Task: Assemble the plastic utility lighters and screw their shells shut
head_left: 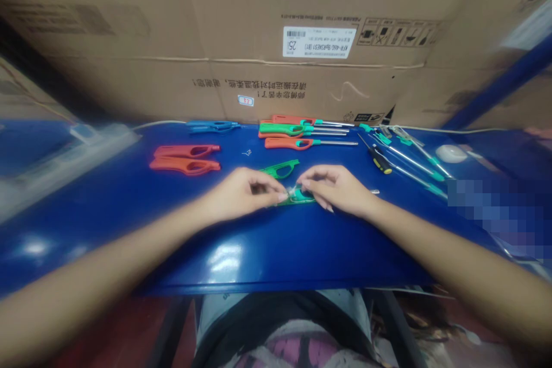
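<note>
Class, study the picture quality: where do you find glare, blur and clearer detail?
Head view: bright glare on the blue table, near its front edge and at left; head view: white strip smeared, left hand and right hand clearer than the streaky outer forearms; head view: label fairly crisp; head view: pixelated block at right hides detail.

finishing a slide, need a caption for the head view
Left hand and right hand at a green casing on a blue table, orange handles lying beyond.
</note>
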